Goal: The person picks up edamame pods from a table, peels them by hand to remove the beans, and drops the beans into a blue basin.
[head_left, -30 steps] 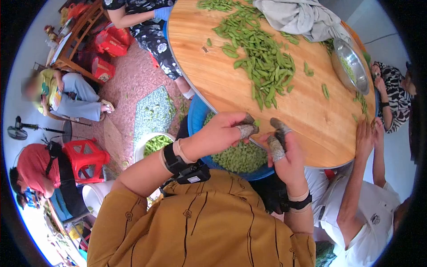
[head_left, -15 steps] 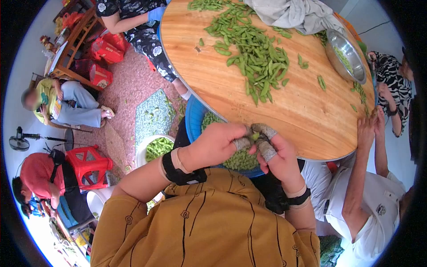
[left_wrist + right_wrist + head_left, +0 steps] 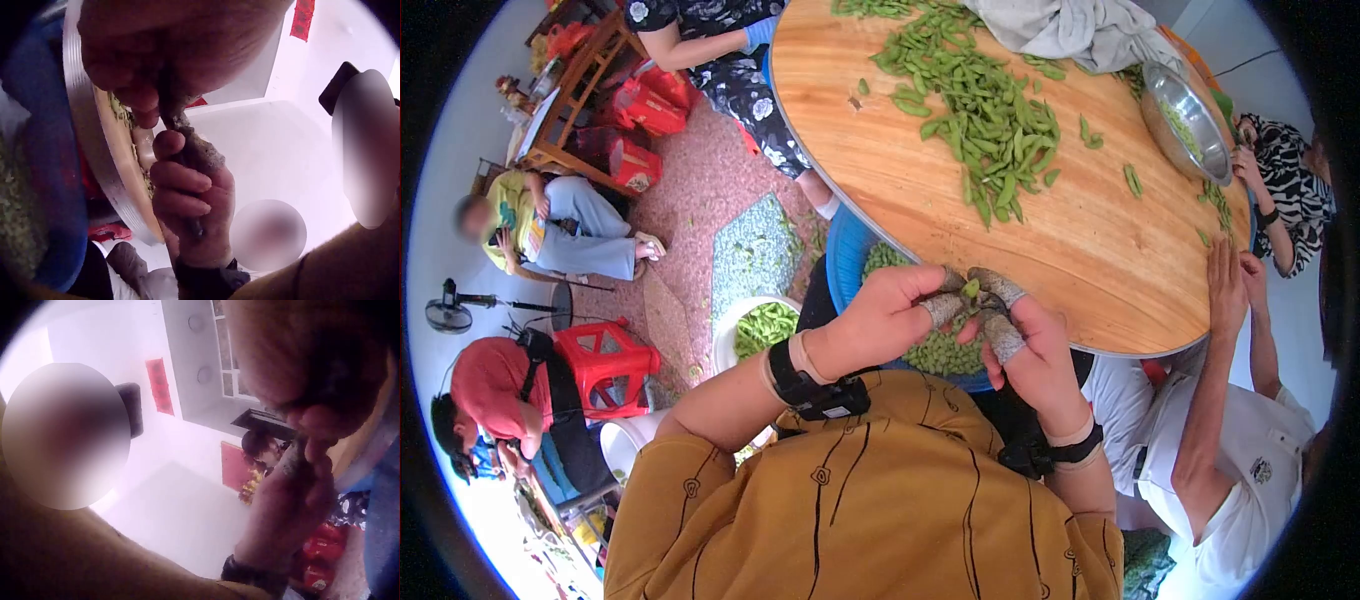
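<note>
A small green soybean pod (image 3: 971, 288) sits between the fingertips of both hands, above the table's near edge. My left hand (image 3: 887, 312) pinches it from the left, thumb and finger wrapped in grey, stained tape. From the other side my right hand (image 3: 1037, 352) pinches it with similarly taped fingers. In the left wrist view the fingertips of both hands meet, and the pod is hidden there. Below them is a blue basin (image 3: 838, 268) of shelled green beans (image 3: 940, 355). A pile of pods (image 3: 1000, 150) lies on the round wooden table (image 3: 1100, 270).
A metal bowl (image 3: 1188, 120) and a grey cloth (image 3: 1070, 30) lie on the table's far side. At left stand a white bucket (image 3: 720, 340) of pods and a red stool (image 3: 610, 365). A person in a white shirt (image 3: 1210, 480) works close on the right.
My right hand has come up to meet the left, its spread thumb and finger closing at the pod. The hands stay together over the basin, with slight finger movement.
</note>
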`<state>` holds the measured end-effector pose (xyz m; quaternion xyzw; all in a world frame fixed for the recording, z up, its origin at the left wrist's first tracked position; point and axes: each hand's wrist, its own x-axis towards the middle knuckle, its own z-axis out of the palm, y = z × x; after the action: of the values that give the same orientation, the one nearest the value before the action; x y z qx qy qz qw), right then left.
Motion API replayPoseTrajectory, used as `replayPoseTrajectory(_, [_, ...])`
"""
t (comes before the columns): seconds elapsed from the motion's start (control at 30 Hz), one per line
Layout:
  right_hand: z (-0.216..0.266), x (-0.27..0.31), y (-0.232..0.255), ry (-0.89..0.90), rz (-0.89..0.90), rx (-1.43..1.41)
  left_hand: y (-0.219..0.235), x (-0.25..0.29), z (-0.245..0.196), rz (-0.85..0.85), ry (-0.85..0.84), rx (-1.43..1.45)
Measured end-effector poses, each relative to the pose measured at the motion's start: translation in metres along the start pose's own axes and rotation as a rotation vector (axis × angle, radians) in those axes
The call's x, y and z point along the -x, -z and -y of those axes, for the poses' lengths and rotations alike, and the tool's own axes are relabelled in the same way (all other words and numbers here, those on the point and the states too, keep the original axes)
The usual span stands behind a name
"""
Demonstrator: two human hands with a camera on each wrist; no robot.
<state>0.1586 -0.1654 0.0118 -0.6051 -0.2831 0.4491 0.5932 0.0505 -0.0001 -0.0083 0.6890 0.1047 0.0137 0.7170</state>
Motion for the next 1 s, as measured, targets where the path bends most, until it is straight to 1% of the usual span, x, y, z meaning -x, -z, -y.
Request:
replayPoseTrajectory(0.03, [-0.001, -0.001, 0.001, -0.012, 0.007, 0.017, 0.0, 0.0, 0.002, 0.013, -0.053, -0.052])
replayPoseTrajectory(0.07, [-0.001, -0.001, 0.002, -0.025, 0.014, 0.034, 0.002, -0.002, 0.008, 0.013, -0.053, -0.052])
replayPoseTrajectory(0.1, [-0.001, -0.001, 0.002, -0.026, 0.015, 0.034, 0.004, -0.005, 0.015, -0.014, -0.22, -0.235])
replayPoseTrajectory(0.13, [-0.001, -0.002, 0.002, -0.067, 0.005, -0.032, 0.005, -0.006, 0.02, -0.04, -0.386, -0.417])
replayPoseTrajectory(0.17, [-0.001, -0.002, 0.003, -0.108, -0.005, -0.098, 0.006, -0.006, 0.022, -0.04, -0.385, -0.415])
replayPoseTrajectory(0.2, [0.001, -0.002, 0.003, -0.11, -0.007, -0.099, 0.007, -0.005, 0.022, -0.051, -0.423, -0.502])
replayPoseTrajectory(0.23, [0.003, -0.003, 0.003, -0.187, -0.012, -0.18, 0.008, -0.004, 0.02, -0.061, -0.461, -0.59])
replayPoseTrajectory(0.27, [0.004, -0.002, 0.003, -0.264, -0.017, -0.261, 0.008, -0.003, 0.015, -0.059, -0.46, -0.589])
replayPoseTrajectory(0.3, [0.005, -0.002, 0.002, -0.265, -0.019, -0.263, 0.009, -0.001, 0.007, 0.032, -0.109, -0.181])
replayPoseTrajectory(0.33, [0.006, -0.001, 0.001, -0.278, -0.024, -0.326, 0.009, 0.0, 0.002, 0.12, 0.241, 0.227])
replayPoseTrajectory(0.37, [0.006, 0.0, 0.0, -0.291, -0.027, -0.39, 0.009, 0.0, 0.006, 0.12, 0.242, 0.226])
replayPoseTrajectory(0.4, [0.002, 0.0, 0.0, -0.29, -0.027, -0.39, 0.009, 0.0, 0.011, 0.14, 0.28, 0.514])
replayPoseTrajectory(0.43, [-0.004, -0.002, 0.0, -0.213, -0.013, -0.269, 0.008, 0.0, 0.014, 0.158, 0.315, 0.802])
replayPoseTrajectory(0.47, [-0.008, -0.003, -0.001, -0.135, -0.001, -0.148, 0.007, 0.0, 0.013, 0.157, 0.314, 0.799])
replayPoseTrajectory(0.53, [-0.006, -0.005, 0.002, -0.163, 0.012, -0.119, 0.005, 0.0, 0.008, 0.06, 0.145, 0.074])
replayPoseTrajectory(0.57, [-0.005, -0.006, 0.003, -0.191, 0.026, -0.089, 0.006, 0.0, 0.011, 0.058, 0.144, 0.075])
replayPoseTrajectory(0.63, [-0.003, -0.007, 0.002, -0.211, 0.036, -0.076, 0.011, 0.0, 0.015, -0.021, -0.327, -0.716])
replayPoseTrajectory(0.67, [-0.001, -0.007, 0.001, -0.231, 0.043, -0.063, 0.011, 0.0, 0.014, -0.021, -0.325, -0.717])
replayPoseTrajectory(0.73, [0.001, -0.006, -0.001, -0.228, 0.039, -0.061, 0.008, 0.003, 0.005, -0.083, -0.396, -0.959])
replayPoseTrajectory(0.77, [0.001, -0.006, -0.001, -0.223, 0.035, -0.058, 0.006, 0.004, 0.004, -0.083, -0.396, -0.959])
replayPoseTrajectory(0.83, [-0.003, -0.007, 0.0, -0.213, 0.024, -0.054, 0.002, 0.006, 0.002, -0.152, -0.427, -1.042])
replayPoseTrajectory(0.97, [-0.007, -0.008, 0.0, -0.168, 0.004, -0.072, -0.004, 0.005, 0.011, -0.192, -0.446, -0.963])
replayPoseTrajectory(1.0, [-0.01, -0.009, -0.001, -0.167, 0.004, -0.072, -0.005, 0.002, 0.017, -0.189, -0.456, -0.821])
